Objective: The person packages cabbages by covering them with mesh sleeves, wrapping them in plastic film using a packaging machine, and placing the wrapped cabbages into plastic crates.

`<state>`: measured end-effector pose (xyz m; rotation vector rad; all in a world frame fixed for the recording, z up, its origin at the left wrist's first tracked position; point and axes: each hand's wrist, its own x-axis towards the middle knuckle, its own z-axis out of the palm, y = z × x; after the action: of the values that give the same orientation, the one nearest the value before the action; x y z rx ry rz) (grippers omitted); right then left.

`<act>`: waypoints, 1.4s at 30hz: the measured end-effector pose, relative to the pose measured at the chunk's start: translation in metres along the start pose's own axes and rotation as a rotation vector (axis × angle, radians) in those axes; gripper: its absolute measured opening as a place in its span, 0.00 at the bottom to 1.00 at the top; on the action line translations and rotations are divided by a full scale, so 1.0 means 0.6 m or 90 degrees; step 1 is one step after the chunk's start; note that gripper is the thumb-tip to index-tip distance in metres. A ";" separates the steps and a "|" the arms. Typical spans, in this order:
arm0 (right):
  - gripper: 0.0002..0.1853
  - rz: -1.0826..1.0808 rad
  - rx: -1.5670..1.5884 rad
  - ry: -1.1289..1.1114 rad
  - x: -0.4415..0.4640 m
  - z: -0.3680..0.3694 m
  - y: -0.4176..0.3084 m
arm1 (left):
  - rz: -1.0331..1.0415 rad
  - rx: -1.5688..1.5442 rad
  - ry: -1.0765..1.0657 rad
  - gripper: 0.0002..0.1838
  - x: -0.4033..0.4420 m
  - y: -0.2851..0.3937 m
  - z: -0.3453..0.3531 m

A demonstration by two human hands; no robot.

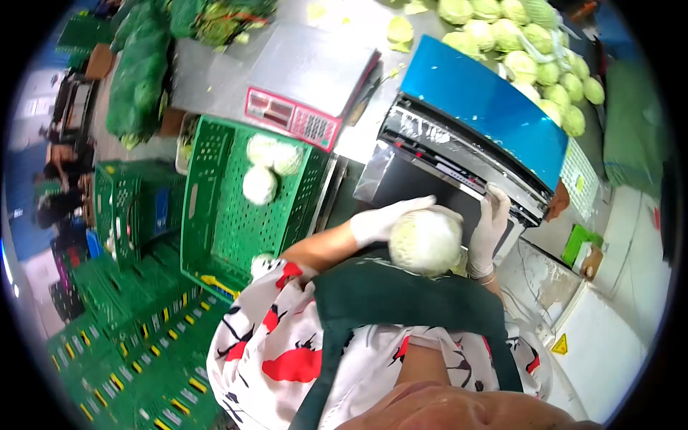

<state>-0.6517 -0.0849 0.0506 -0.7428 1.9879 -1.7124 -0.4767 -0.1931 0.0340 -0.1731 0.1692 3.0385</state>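
A pale round cabbage (426,242), apparently covered in clear film, is held close to the green apron. My left hand (390,221), in a white glove, rests its fingers on the cabbage's upper left side. To the right of the cabbage, my right hand (490,231), also gloved, is raised with its fingers up near the front of the wrapping machine (459,136), which has a blue top. The machine's dark plate (423,192) lies just beyond the cabbage. Several wrapped cabbages (260,185) sit in the green crate (204,208) at the left.
A scale (308,72) with a red-edged panel stands beyond the crate. Many unwrapped cabbages (523,66) are heaped at the back right. Green net sacks (136,86) and stacked green crates (129,287) are at the left, with people (61,168) farther off.
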 end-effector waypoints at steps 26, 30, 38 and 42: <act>0.60 -0.239 -0.509 0.112 0.961 -0.018 0.036 | 0.703 0.952 1.039 0.27 -0.245 0.345 -0.137; 0.71 -0.093 -0.515 0.097 1.044 0.024 0.031 | 0.653 1.109 0.815 0.28 -0.013 0.554 -0.024; 0.64 -0.031 -0.629 0.073 1.104 0.048 0.058 | 0.577 1.168 0.448 0.41 0.570 0.919 -0.029; 0.57 -0.086 -0.607 0.105 1.082 0.049 0.054 | 0.467 0.961 0.444 0.57 0.806 0.973 0.026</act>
<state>-1.1395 -0.5152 0.0361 -1.0522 2.9295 -0.8059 -1.0147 -0.7267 0.0538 -1.1001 2.7474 2.1930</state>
